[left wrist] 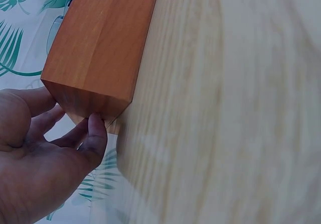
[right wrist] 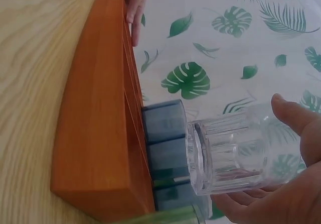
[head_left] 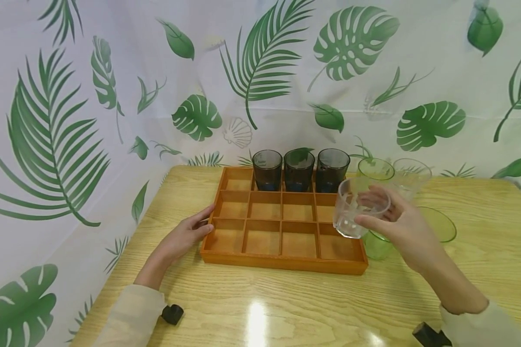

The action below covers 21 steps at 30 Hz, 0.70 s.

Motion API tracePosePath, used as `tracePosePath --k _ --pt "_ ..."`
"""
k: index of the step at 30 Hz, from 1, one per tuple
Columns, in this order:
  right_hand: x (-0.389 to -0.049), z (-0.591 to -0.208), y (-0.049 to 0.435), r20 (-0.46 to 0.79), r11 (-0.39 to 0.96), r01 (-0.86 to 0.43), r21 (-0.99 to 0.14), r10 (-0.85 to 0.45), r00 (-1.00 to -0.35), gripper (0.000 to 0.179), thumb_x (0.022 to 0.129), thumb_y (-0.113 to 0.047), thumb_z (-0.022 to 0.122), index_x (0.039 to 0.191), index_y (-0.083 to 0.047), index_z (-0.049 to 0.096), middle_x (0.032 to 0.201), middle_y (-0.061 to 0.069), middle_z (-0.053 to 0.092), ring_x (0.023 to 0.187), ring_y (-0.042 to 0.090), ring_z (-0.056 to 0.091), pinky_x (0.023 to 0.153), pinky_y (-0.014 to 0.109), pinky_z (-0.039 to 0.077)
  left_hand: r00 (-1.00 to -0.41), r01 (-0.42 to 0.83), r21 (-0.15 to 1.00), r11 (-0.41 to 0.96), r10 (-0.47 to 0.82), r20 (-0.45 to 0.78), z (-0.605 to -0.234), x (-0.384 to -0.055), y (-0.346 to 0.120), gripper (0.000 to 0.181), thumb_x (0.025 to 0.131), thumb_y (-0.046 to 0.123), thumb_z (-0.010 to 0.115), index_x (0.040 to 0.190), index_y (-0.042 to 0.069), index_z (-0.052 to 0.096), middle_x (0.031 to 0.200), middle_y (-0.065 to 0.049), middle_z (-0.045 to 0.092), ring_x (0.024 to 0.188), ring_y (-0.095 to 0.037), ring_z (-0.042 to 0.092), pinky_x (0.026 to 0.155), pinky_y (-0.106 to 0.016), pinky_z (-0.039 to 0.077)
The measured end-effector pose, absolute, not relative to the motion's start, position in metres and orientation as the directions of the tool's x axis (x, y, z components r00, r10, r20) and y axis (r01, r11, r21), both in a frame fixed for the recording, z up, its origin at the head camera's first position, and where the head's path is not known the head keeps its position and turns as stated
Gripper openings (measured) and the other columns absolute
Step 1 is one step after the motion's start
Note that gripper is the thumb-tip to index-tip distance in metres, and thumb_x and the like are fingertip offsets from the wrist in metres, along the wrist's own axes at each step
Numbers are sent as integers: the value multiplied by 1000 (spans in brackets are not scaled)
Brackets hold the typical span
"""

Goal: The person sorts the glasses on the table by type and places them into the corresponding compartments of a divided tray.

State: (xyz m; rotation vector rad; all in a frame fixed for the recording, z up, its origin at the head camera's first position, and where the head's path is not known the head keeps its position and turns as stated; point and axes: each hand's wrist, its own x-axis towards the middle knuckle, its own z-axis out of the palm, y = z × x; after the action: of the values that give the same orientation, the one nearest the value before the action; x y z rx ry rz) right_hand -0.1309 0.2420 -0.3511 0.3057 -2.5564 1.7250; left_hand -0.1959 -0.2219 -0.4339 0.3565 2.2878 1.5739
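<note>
An orange-brown wooden tray (head_left: pixel 282 262) with several square compartments lies on the table. Three dark grey glasses (head_left: pixel 267 168) stand along its back row, with the back left compartment bare. In my right hand (head_left: pixel 410 231) is a clear glass (head_left: pixel 349 212), held between thumb and fingers above the tray's right side. The right wrist view shows this glass (right wrist: pixel 230 153) with a thick, faceted base, its base end toward the tray. My left hand (head_left: pixel 184 238) rests its fingertips against the tray's left wall; in the left wrist view those fingers (left wrist: pixel 95 133) touch the tray's end face.
Right of the tray stand a green glass (head_left: pixel 378 248), partly behind my right hand, and a yellow-green glass (head_left: pixel 445 226). Another green glass (head_left: pixel 375 168) and a clear glass (head_left: pixel 417 171) stand farther back. A leaf-print cloth (head_left: pixel 282 120) hangs behind the table (head_left: pixel 199 294).
</note>
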Motion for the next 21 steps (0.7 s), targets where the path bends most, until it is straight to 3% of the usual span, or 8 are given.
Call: tracePosePath --k 4,15,21 --pt "-132 -351 228 105 361 -158 -919 -162 -981 78 97 -21 76 161 -5 32 144 14 55 123 15 58 94 13 48 -911 16 935 354 391 -133 -433 -195 -221 63 110 17 51 166 15 22 171 -13 18 154 -39 23 120 -53 27" --pt "-136 -356 193 103 319 -166 -933 -207 -973 81 92 -19 82 157 -2 38 143 18 58 128 35 58 93 14 50 -911 11 940 342 391 -132 -433 -195 -221 64 110 17 52 166 16 22 170 -15 18 153 -39 23 120 -54 28" --pt "-140 -360 178 100 309 -168 -936 -225 -969 80 91 -20 82 156 -2 39 143 16 57 131 35 56 99 13 44 -911 10 941 339 392 -131 -434 -196 -221 63 110 17 51 166 17 22 171 -14 17 153 -39 23 120 -54 28"
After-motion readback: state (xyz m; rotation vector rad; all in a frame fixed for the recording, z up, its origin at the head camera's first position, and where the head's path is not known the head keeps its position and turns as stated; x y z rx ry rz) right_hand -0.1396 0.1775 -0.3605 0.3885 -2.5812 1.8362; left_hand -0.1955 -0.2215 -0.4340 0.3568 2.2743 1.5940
